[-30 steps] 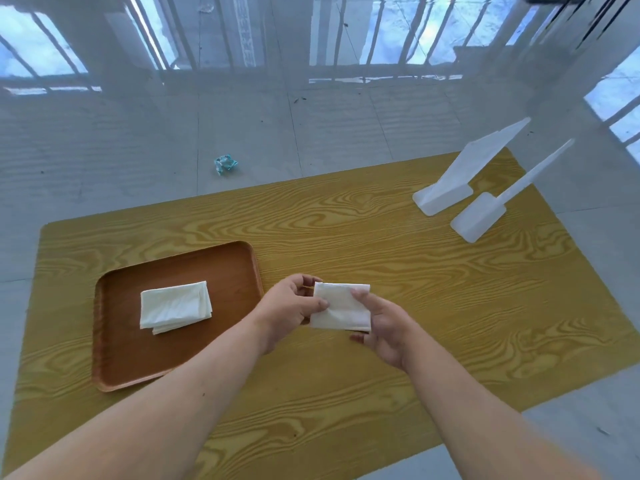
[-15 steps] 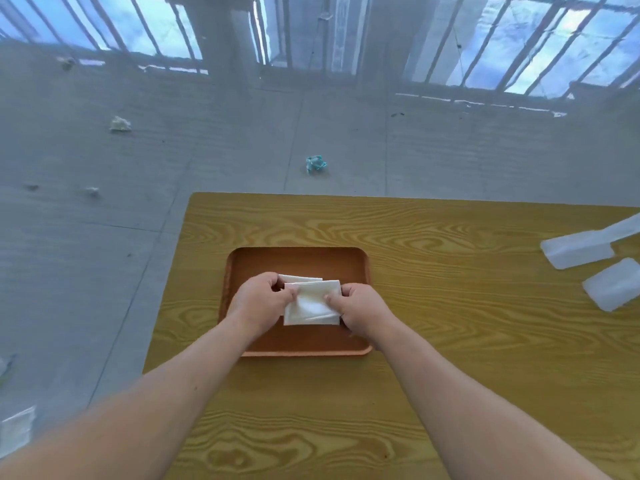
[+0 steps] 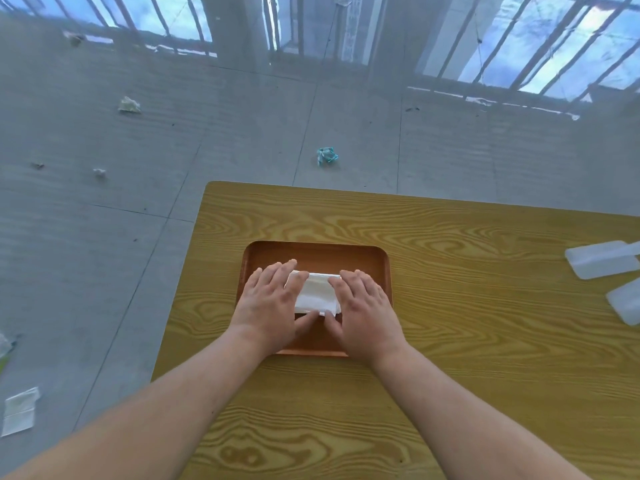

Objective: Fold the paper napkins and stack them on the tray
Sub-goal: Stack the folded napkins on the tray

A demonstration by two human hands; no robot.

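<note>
A brown wooden tray (image 3: 346, 256) lies on the yellow wood-grain table (image 3: 450, 341), near its left end. White folded napkins (image 3: 317, 292) rest stacked in the tray's middle. My left hand (image 3: 268, 303) lies flat on the stack's left side, fingers spread. My right hand (image 3: 363, 306) presses flat on its right side, fingers apart. Both thumbs sit at the stack's near edge. The hands cover most of the napkins, so the layers beneath cannot be told apart.
Two white plastic holders (image 3: 602, 259) lie at the table's right edge. The table's left edge drops to a grey tiled floor with a crumpled teal scrap (image 3: 326, 155), bits of paper (image 3: 129, 105) and a flat white napkin (image 3: 20, 410).
Both hands carried a folded napkin from the table's middle to the tray, laid it on the napkin there, then let go and flattened onto the stack. My view swung left.
</note>
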